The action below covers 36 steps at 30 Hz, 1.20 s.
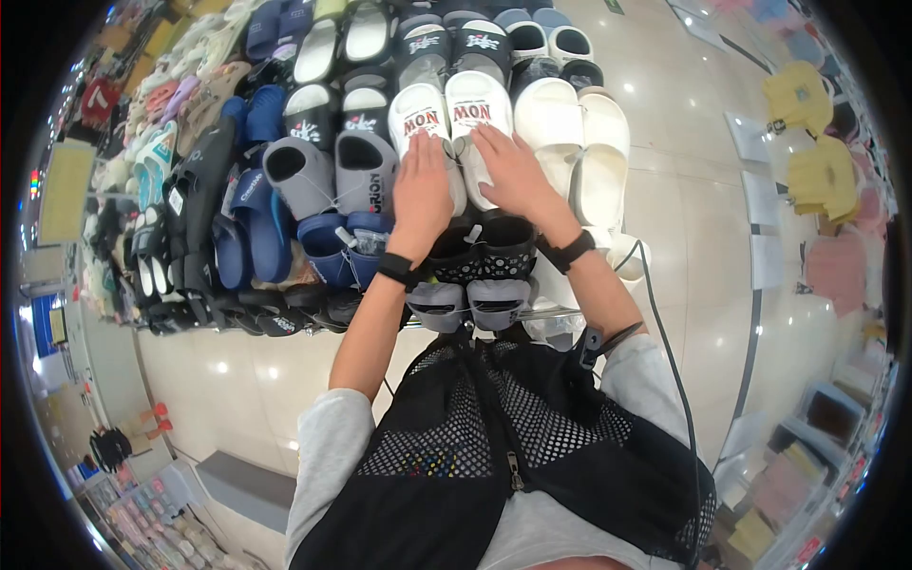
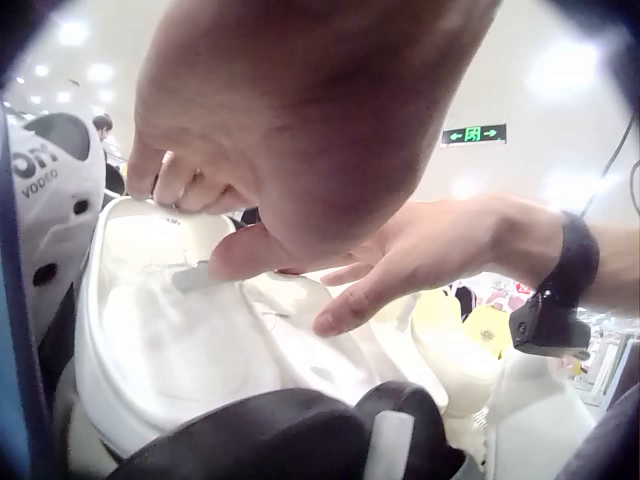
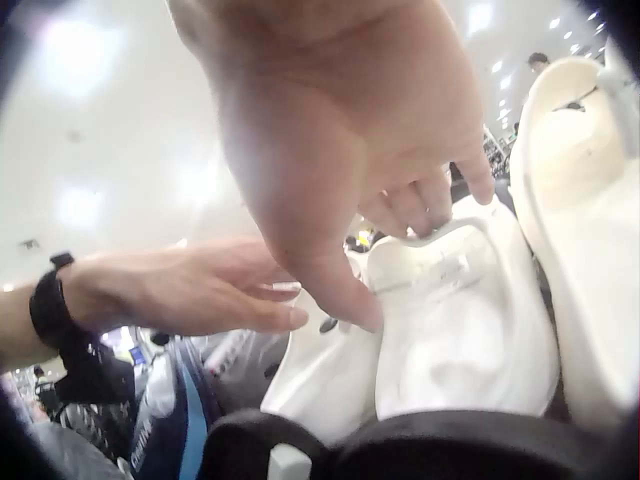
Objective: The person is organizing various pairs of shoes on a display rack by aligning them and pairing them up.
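A pair of white slide sandals with red-and-black lettering lies on the shoe display, toes pointing away from me. My left hand [image 1: 423, 195] rests over the left slide [image 1: 415, 101], fingers extended onto its strap. On the right slide [image 1: 478, 91], my right hand [image 1: 521, 179] lies with its fingers stretched forward over the strap. In the left wrist view the thumb hangs over the pale footbed [image 2: 170, 350]. The right wrist view has the right thumb at the inner side of the right slide's footbed [image 3: 465, 350]. Palms stay raised above the shoes.
Black patterned clogs [image 1: 506, 247] and grey clogs [image 1: 499, 302] sit nearer to me. Plain white slides [image 1: 549, 112] stand at the right, grey clogs [image 1: 298, 173] at the left. Several more rows of footwear fill the rack. A dark cable [image 1: 655, 313] hangs by my right arm.
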Each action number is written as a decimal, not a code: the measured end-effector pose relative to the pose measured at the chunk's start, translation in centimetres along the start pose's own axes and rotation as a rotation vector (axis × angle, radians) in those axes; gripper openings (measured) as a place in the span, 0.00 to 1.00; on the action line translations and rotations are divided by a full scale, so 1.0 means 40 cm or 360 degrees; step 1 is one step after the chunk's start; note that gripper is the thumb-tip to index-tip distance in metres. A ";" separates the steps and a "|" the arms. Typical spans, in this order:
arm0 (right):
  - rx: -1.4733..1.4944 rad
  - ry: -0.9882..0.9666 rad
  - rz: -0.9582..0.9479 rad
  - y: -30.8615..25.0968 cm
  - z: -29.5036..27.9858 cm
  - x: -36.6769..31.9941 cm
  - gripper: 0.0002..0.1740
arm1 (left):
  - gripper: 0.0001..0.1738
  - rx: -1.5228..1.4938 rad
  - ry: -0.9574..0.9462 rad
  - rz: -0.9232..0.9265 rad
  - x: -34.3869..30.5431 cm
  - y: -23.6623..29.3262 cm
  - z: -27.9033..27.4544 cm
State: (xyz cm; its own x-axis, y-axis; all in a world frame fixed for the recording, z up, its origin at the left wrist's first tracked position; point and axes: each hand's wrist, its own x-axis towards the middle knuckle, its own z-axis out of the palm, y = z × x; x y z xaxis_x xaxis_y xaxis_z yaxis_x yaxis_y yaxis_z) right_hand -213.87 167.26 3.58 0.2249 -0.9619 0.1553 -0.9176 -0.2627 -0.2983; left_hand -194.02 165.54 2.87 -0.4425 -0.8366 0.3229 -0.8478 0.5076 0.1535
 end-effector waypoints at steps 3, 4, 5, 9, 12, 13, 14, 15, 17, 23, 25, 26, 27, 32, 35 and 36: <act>0.1064 0.0110 0.0009 0.053 -0.170 -0.076 0.33 | 0.34 -0.0484 0.0003 -0.0171 -0.040 0.023 -0.110; 0.0951 0.0153 -0.0024 0.048 -0.182 -0.080 0.33 | 0.32 -0.0427 0.0102 -0.0109 -0.046 0.015 -0.098; 0.1007 0.0322 0.0222 0.090 -0.291 -0.167 0.32 | 0.32 -0.0479 0.0088 -0.0075 -0.070 0.048 -0.122; 0.0714 0.0483 0.0553 0.195 -0.352 -0.364 0.32 | 0.32 -0.0740 -0.0261 -0.0147 -0.166 0.128 -0.229; 0.0415 0.0204 0.0927 0.273 -0.290 -0.527 0.44 | 0.36 -0.0788 -0.0400 0.0137 -0.181 0.203 -0.207; 0.0455 0.0082 0.0994 0.269 -0.249 -0.598 0.56 | 0.38 -0.0807 -0.0449 0.0288 -0.190 0.249 -0.189; 0.0472 0.0031 0.0994 0.273 -0.227 -0.596 0.61 | 0.40 -0.0806 -0.0490 0.0300 -0.193 0.256 -0.184; 0.0469 -0.0017 0.1035 0.269 -0.221 -0.617 0.67 | 0.42 -0.0835 -0.0547 0.0340 -0.196 0.274 -0.176; 0.0469 0.0025 0.1028 0.264 -0.154 -0.659 0.69 | 0.47 -0.0916 -0.0629 0.0461 -0.194 0.334 -0.156; 0.0651 0.0120 0.1114 0.288 -0.105 -0.689 0.73 | 0.67 -0.0760 -0.0619 0.0397 -0.189 0.435 -0.039; 0.0754 0.0148 0.1059 0.324 -0.084 -0.705 0.72 | 0.71 -0.0611 -0.0601 0.0361 -0.175 0.473 0.008; 0.0721 0.0139 0.1023 0.325 -0.081 -0.704 0.73 | 0.76 -0.0532 -0.0591 0.0326 -0.163 0.476 0.026; 0.0705 0.0135 0.0967 0.332 -0.071 -0.695 0.74 | 0.76 -0.0503 -0.0582 0.0318 -0.147 0.480 0.047; 0.0877 0.0188 0.0901 0.345 -0.062 -0.705 0.72 | 0.80 -0.0552 -0.0864 0.0011 -0.123 0.520 0.069; 0.0873 0.0219 0.0817 0.355 -0.057 -0.714 0.71 | 0.79 -0.0514 -0.0876 -0.0095 -0.122 0.527 0.071; 0.0896 0.0219 0.0815 0.352 -0.054 -0.716 0.71 | 0.78 -0.0541 -0.0857 -0.0107 -0.125 0.525 0.071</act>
State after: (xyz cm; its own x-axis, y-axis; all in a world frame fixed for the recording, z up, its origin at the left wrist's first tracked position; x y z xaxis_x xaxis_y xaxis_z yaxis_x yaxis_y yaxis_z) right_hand -233.95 191.28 -3.01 -0.2591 -0.9655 -0.0265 -0.5831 0.1782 -0.7926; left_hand -210.44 179.80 1.85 -0.5516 -0.8101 -0.1987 -0.7778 0.4136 0.4732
